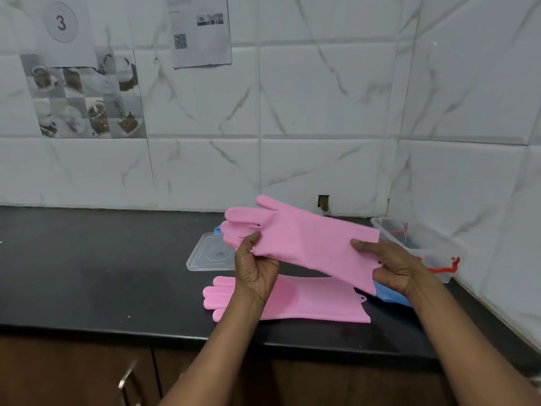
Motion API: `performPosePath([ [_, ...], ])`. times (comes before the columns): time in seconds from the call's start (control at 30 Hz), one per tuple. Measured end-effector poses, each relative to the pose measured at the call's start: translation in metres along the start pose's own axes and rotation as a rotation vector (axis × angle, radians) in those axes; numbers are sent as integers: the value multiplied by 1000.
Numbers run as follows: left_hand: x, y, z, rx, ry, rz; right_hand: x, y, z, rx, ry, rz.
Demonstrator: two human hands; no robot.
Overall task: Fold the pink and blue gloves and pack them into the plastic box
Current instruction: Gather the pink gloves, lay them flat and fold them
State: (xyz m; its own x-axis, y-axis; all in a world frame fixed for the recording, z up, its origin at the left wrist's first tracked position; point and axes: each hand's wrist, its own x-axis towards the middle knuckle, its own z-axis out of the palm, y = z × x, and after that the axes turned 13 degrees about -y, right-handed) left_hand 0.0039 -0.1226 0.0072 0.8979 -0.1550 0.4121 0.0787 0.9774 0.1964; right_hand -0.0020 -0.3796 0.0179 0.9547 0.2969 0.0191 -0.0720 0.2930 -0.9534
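Note:
I hold one pink glove (301,238) stretched flat in the air above the black counter (87,276). My left hand (256,269) pinches it near the fingers, and my right hand (392,266) grips its cuff end. A second pink glove (307,303) lies flat on the counter below, fingers pointing left. Parts of a blue glove (390,294) show under the cuff at the right, and another blue bit (217,230) peeks out behind the held glove. The clear plastic box (424,244) stands at the right against the wall.
The box's clear lid (210,254) lies flat on the counter behind my left hand. Something red (442,269) hangs at the box's front edge. Tiled walls close the back and right side. Wooden cabinet doors with a handle (126,379) sit below the counter edge.

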Motion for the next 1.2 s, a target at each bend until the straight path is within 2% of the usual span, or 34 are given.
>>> performPosePath([
  [0.07,1,14,4,60,-66,-69,3,-2,-1,-1,63,-97],
  [0.13,4,41,6,209,-57,-175,8,-9,0,-181,187,-147],
  [0.2,3,66,8,354,20,-348,14,-17,3,-316,298,-192],
  [0.27,1,77,9,506,156,-443,20,-23,8,-357,313,-210],
  [0.37,2,82,3,808,372,-402,25,-24,20,-382,281,-165],
  [0.53,1,103,-15,1021,458,-249,20,3,30,-354,317,-117],
  [0.67,-19,100,-49,1215,518,-377,8,49,27,-641,360,86],
  [0.87,-29,93,-64,1246,491,-363,-5,60,12,-737,430,146],
  [1.2,-27,94,-57,1160,550,-412,-6,72,8,-915,489,96],
])
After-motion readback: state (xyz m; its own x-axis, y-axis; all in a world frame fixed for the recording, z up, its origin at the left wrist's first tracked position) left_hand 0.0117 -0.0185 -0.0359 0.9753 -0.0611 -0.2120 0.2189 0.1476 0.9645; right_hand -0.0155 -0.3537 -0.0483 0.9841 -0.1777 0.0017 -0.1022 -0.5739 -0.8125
